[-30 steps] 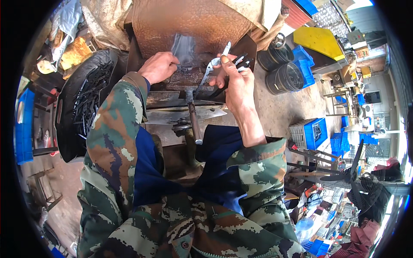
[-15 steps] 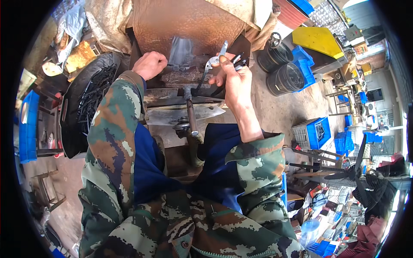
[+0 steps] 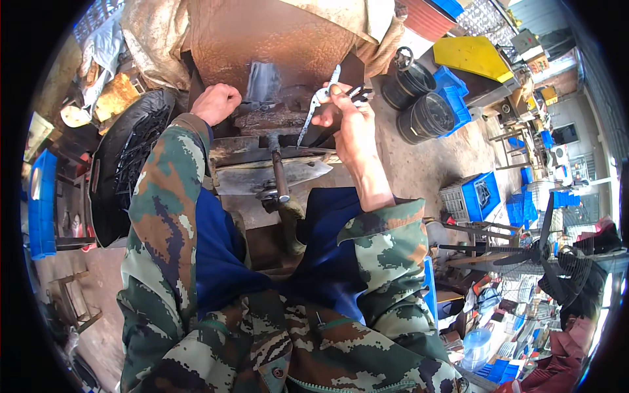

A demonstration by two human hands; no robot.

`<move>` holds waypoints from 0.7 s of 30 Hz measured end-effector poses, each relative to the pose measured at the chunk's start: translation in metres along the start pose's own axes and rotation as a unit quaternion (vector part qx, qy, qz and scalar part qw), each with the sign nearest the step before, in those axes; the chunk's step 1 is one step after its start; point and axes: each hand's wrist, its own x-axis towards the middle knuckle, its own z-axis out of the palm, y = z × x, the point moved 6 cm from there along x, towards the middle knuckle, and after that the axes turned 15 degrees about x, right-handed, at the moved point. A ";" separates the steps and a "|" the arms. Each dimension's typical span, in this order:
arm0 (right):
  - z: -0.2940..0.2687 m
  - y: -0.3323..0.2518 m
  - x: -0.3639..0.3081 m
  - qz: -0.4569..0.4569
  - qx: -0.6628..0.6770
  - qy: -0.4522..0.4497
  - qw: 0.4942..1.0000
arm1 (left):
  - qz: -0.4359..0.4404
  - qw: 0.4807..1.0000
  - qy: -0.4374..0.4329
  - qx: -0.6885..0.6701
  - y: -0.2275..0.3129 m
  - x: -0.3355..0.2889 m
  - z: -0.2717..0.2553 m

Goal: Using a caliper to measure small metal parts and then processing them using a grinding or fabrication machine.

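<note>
My right hand point(image 3: 354, 128) is closed on a silvery metal tool part point(image 3: 319, 99) with a bent middle, a long thin arm pointing down and a jagged-looking upper end. Several more dark and shiny metal pieces point(image 3: 359, 94) stick out beside its fingers. My left hand point(image 3: 217, 103) hovers or rests at the left side of the machine, its fingers curled; whatever they may hold is hidden. Between the hands, a pale blurred strip that looks like a spinning wheel point(image 3: 264, 82) shows behind a rough, dirt-caked ledge point(image 3: 272, 120). A metal rod point(image 3: 280, 173) juts from the ledge toward me.
At the left stands a black tub point(image 3: 108, 180) of thin dark metal pieces. Two black buckets point(image 3: 426, 118) are on the right, near blue crates point(image 3: 481, 196). A brown, stained sheet point(image 3: 268, 33) hangs behind the machine. A fan point(image 3: 540, 252) stands at the far right.
The metal part in my right hand has turned, and its long lower arm now shines instead of looking dark. The view has shifted slightly; my left hand stays curled.
</note>
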 end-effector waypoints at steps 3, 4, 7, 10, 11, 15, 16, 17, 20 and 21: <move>-0.008 -0.006 -0.002 0.026 -0.015 0.079 0.996 | 0.056 0.998 0.041 -0.006 -0.001 0.010 0.007; -0.009 -0.002 0.000 0.034 0.000 0.074 0.997 | 0.081 0.995 0.050 0.002 -0.005 0.011 0.009; -0.021 0.010 0.000 0.111 0.074 -0.003 0.991 | 0.117 0.991 0.066 -0.017 -0.002 0.009 0.013; -0.026 0.026 -0.005 0.159 0.114 0.041 0.980 | 0.079 0.995 0.053 -0.032 -0.010 0.002 0.011; -0.026 0.036 -0.010 0.165 0.110 0.057 0.978 | 0.053 0.998 0.040 -0.021 -0.018 -0.004 0.002; -0.015 0.037 -0.037 0.165 0.018 0.065 0.984 | 0.029 0.998 0.035 -0.038 -0.024 -0.008 0.001; -0.016 0.036 -0.042 0.165 -0.023 0.053 0.985 | 0.038 0.998 0.037 -0.043 -0.020 -0.003 0.005; -0.016 0.037 -0.049 0.149 -0.057 0.040 0.986 | 0.036 0.998 0.032 -0.046 -0.020 0.000 0.010; -0.004 0.051 -0.070 0.112 -0.239 -0.052 0.963 | 0.019 0.999 0.030 -0.038 -0.025 -0.004 0.004; -0.024 0.050 -0.072 0.100 -0.252 -0.034 0.962 | 0.031 0.998 0.025 -0.049 -0.003 0.011 0.013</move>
